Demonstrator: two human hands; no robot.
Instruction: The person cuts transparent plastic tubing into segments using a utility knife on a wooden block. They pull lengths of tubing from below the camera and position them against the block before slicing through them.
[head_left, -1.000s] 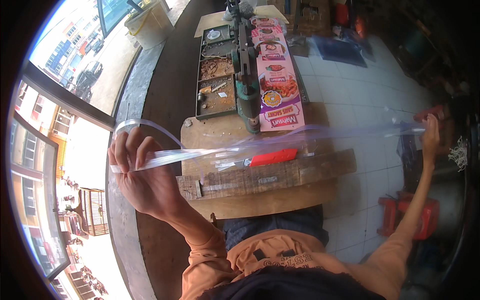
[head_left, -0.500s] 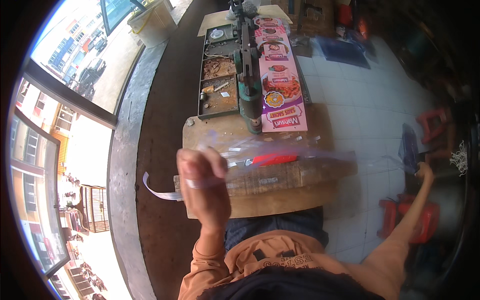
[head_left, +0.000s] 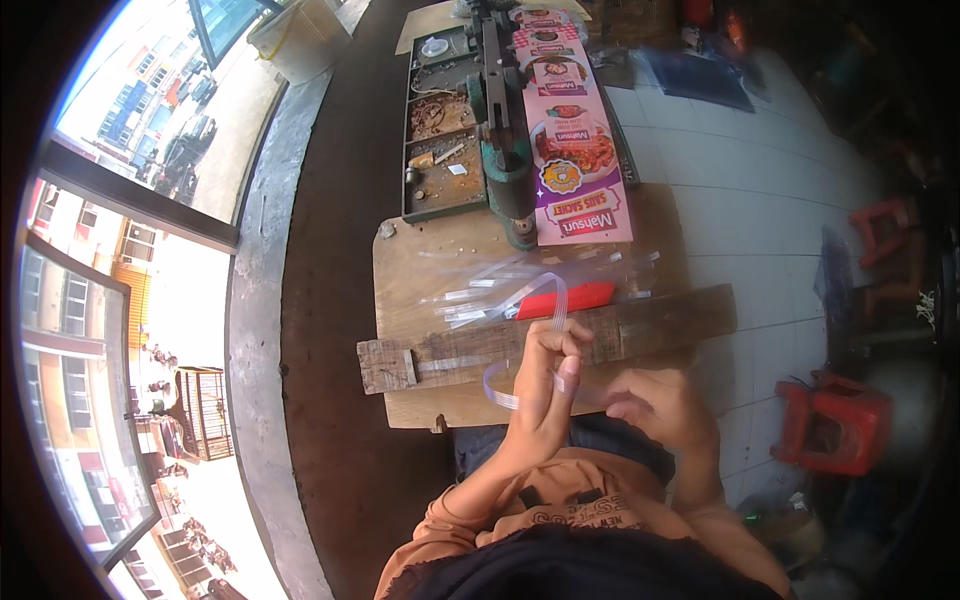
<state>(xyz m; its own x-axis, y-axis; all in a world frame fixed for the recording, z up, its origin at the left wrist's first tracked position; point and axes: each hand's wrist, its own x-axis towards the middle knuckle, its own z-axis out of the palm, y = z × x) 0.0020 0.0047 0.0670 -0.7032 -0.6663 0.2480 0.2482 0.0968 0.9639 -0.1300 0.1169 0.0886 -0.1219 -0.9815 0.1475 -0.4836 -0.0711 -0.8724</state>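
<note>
My left hand point(head_left: 546, 385) is closed on a thin, see-through plastic strip point(head_left: 497, 393) with fine pale purple lines. One part of the strip loops up past the fingers toward the board, and another curls out beside the wrist. To its right, my right hand point(head_left: 668, 408) is closed, fingertips pinching a blurred stretch of the same strip that runs between both hands. Just beyond my left hand, a red flat object point(head_left: 566, 300) lies against a worn wooden plank point(head_left: 480, 347). Small cut pieces of clear strip point(head_left: 468, 300) are scattered beside it on the board.
A green metal hand press point(head_left: 510, 170) stands ahead, between a dirty compartment tray point(head_left: 440, 190) and a pink printed sheet point(head_left: 585, 200). The wooden board point(head_left: 400, 270) bears them. Red plastic stools point(head_left: 835, 425) stand at right on the tiled floor; a concrete ledge point(head_left: 255, 330) runs along the left.
My right hand has come back from far out at the right to close beside the left. My left hand has moved right, and the stretched strip is now looped near both hands.
</note>
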